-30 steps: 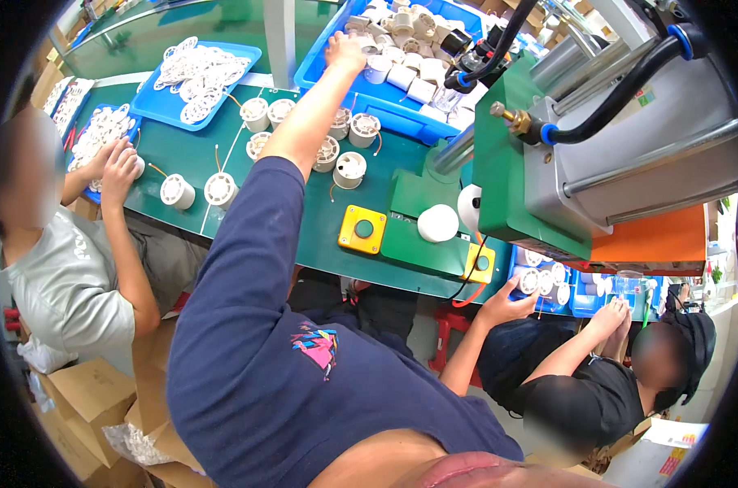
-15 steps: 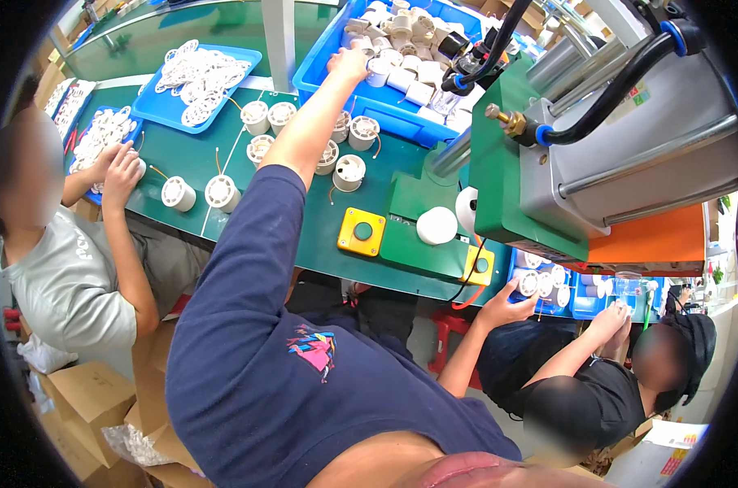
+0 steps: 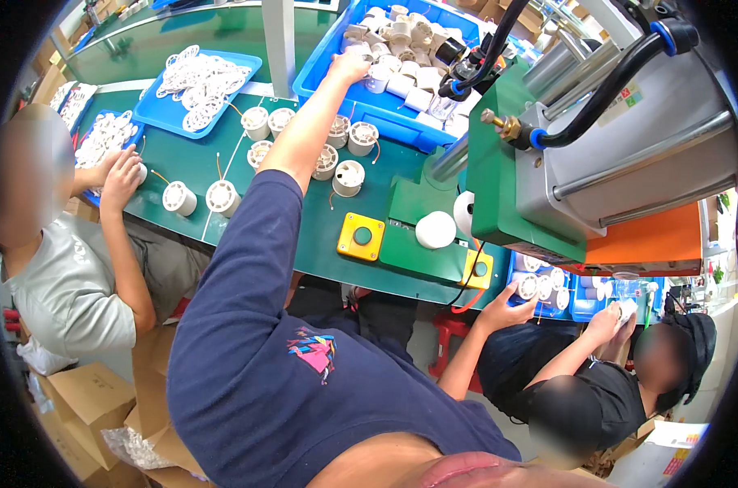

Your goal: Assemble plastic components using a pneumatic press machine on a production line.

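My left arm stretches across the green table to the big blue bin (image 3: 434,130), which is heaped with white plastic cylinders (image 3: 401,85). My left hand (image 3: 351,67) is at the near left part of the heap, its fingers closed around a white cylinder (image 3: 358,50) partly hidden by them. At the right, beyond the press, my right hand (image 3: 504,312) grips a white round slotted housing (image 3: 526,285) at the edge of a blue tray. More such housings lie in that tray. A plain white round cap (image 3: 436,229) sits on the green press base (image 3: 414,256).
A large press (image 3: 540,163) with black hoses stands at the right. Yellow button boxes (image 3: 361,236) flank its base. White housings with wires (image 3: 222,197) stand on the table (image 3: 312,236). Trays of white rings (image 3: 198,85) lie left. Co-workers sit on both sides.
My left hand has shifted slightly within the bin, and its fingers have closed on a white cylinder. My right hand stays nearly in place. The co-worker at the right has raised a white part.
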### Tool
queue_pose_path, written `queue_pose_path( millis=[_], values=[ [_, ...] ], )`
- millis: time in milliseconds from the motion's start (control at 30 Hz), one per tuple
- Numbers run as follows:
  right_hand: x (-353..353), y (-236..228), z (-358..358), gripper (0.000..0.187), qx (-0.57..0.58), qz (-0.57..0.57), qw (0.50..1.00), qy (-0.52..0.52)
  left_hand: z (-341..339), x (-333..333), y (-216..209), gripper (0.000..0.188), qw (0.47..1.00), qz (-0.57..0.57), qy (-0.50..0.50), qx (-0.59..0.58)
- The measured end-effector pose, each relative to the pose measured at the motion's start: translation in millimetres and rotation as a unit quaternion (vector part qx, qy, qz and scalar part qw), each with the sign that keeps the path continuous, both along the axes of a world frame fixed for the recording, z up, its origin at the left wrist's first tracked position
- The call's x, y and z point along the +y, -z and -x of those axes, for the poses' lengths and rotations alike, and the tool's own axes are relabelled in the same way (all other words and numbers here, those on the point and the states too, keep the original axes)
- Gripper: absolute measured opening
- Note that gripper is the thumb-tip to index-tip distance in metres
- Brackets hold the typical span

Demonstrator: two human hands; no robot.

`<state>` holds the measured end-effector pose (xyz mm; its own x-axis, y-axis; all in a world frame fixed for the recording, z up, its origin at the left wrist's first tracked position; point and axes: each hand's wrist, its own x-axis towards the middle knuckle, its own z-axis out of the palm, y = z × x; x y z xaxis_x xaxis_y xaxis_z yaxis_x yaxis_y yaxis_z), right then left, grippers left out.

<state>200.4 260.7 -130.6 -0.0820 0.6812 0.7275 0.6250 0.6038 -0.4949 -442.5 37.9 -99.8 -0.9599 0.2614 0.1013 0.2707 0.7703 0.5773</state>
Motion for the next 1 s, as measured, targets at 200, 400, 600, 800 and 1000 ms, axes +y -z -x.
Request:
queue_pose_path(
  millis=[200,400,600,800,1000],
  values=[
    [0.5,0.2,0.6,0.066,-0.001,0.005,1.0,0.005,-4.0,2.1,-5.3,0.082,1.0,-0.011,-0.004,-0.026],
    [-3.9,-0.3,-5.8,0.067,-0.003,0.009,1.0,0.023,-71.7,9.4,-67.3,0.105,0.992,-0.078,-0.09,-0.042],
    [-2.3,-3.5,0.6,0.066,-0.01,0.0,1.0,0.006,-50.2,-5.8,-37.3,0.107,0.99,-0.076,-0.089,0.078],
    [-5.6,-1.5,-4.7,0.066,-0.006,0.007,1.0,0.017,-50.2,1.3,-41.0,0.093,0.998,-0.026,-0.016,0.056],
    [-2.4,-4.1,0.5,0.067,-0.002,0.011,1.0,0.006,-43.5,-2.7,-34.0,0.086,0.999,-0.046,0.013,-0.021]
  ],
)
